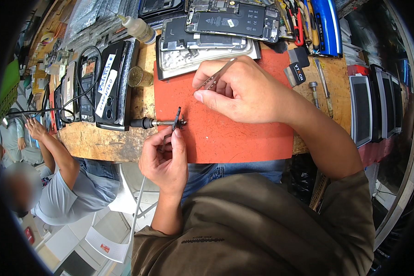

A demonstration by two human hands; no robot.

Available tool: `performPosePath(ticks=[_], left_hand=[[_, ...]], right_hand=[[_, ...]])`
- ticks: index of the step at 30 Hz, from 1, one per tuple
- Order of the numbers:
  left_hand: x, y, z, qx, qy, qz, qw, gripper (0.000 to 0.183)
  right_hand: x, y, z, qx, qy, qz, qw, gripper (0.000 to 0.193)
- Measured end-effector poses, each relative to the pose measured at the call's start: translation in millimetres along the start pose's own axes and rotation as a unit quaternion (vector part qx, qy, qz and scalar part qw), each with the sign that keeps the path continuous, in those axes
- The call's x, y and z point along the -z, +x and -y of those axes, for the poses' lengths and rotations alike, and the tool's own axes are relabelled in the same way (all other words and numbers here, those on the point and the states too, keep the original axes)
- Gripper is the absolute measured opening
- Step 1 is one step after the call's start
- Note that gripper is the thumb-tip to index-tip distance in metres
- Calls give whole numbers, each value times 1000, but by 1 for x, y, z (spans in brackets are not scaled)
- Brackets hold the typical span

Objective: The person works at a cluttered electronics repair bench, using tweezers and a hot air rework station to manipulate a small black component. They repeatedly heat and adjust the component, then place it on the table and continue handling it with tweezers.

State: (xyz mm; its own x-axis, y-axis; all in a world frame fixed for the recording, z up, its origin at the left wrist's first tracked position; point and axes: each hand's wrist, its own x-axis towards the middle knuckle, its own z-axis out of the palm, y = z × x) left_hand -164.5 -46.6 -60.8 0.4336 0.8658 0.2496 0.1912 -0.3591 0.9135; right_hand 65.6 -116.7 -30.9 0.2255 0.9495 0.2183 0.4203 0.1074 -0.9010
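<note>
My left hand (164,161) is closed, pinching a small thin black part (177,117) between thumb and fingers, upright over the left edge of the red mat (244,142). Behind that part lies a tool with a black grip and metal shaft (162,123), perhaps a soldering iron; whether the part touches it I cannot tell. Raised over the mat's upper middle, my right hand (246,92) grips metal tweezers (220,75), whose tips point down and left, apart from the black part.
Opened phones (232,23) are stacked at the back. A white dropper bottle (138,28) and a small round jar (137,77) stand to the left, beside a phone with a cable. Hand tools (303,23) and a scraper (295,73) lie right. Another person (73,184) sits at left.
</note>
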Motion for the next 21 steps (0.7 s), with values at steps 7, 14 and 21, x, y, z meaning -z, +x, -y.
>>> performPosePath(ticks=[7, 14, 21], left_hand=[[0, 0, 0, -5, 1, -1, 1000, 11], [-1, 0, -2, 4, 2, -3, 1000, 11], [-1, 0, -1, 0, -2, -5, 1000, 11]], right_hand=[[0, 0, 0, -1, -3, 0, 1000, 13], [0, 0, 1, 0, -7, 2, 1000, 12], [0, 1, 2, -2, -2, 0, 1000, 12]])
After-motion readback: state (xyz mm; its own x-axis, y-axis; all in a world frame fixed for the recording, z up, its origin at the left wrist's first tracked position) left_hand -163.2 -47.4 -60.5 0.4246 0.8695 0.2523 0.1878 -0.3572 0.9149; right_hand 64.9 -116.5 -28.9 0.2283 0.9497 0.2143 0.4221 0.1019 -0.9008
